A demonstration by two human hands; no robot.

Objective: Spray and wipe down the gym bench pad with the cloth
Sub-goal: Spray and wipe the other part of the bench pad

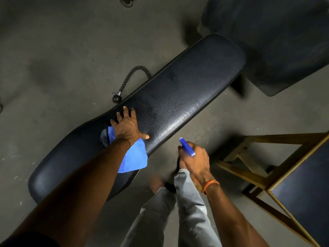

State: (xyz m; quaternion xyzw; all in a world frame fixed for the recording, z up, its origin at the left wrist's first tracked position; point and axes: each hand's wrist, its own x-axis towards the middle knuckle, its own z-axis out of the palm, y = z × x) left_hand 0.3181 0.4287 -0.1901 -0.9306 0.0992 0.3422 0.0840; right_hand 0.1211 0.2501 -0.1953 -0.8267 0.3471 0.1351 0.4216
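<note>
A dull grey concrete floor [62,50] is stretching out all around, scuffed and speckled with pale flecks, and dim overhead light is casting soft dark shadows across it. A black braided rope handle [131,77] with a rubber stopper is lying on the floor. To one side a wooden-framed stand [263,177] with a dark panel is standing, and another dark padded piece [277,41] is looming at the far edge.

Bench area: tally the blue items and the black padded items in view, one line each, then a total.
Blue items: 2, the cloth under the left hand, and the spray bottle in the right hand.
Black padded items: 2, the bench pad and a second pad beyond its far end.
Total: 4
</note>
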